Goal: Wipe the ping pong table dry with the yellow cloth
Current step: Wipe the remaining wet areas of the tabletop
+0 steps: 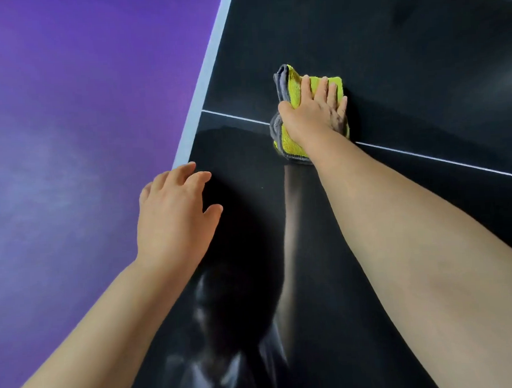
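The dark ping pong table [374, 45] fills the right and middle of the view, with a thin white centre line crossing it. A folded yellow cloth with grey backing [293, 146] lies on that line. My right hand [316, 113] presses flat on the cloth, fingers straight and spread, arm stretched forward. My left hand [173, 216] rests near the table's left edge, fingers relaxed and holding nothing; whether it touches the surface is unclear.
The table's pale edge band [206, 80] runs diagonally from top centre down to my left hand. Purple floor [66, 114] lies beyond it on the left. The glossy top reflects my arm and body.
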